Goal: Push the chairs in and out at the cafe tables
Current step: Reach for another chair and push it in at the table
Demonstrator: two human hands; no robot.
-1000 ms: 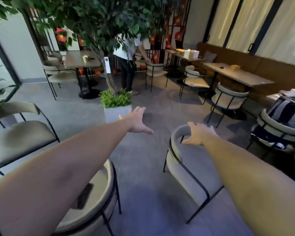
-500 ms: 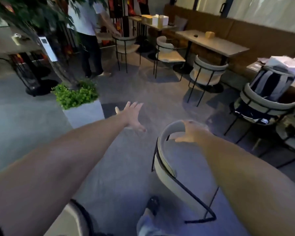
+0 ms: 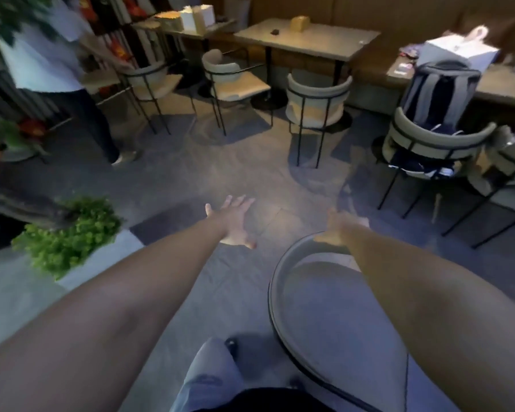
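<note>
A cream padded chair [image 3: 315, 304] with a black metal frame stands right below me, its curved backrest toward the far side. My right hand [image 3: 341, 228] is closed over the top of that backrest. My left hand [image 3: 235, 220] hangs in the air to the left of the chair, fingers spread, holding nothing. Beyond, a matching chair [image 3: 317, 104] sits at a long pale cafe table [image 3: 318, 43].
A white planter with a green bush [image 3: 72, 236] stands at left. A person in a white shirt [image 3: 51, 66] stands at far left by two more chairs [image 3: 235, 81]. At right a chair [image 3: 428, 147] holds a backpack [image 3: 440, 90]. Bare grey floor lies ahead.
The view has swung right and tilted down, and I have stepped forward. The gripped chair now sits closer under me. My left hand stays open in the air.
</note>
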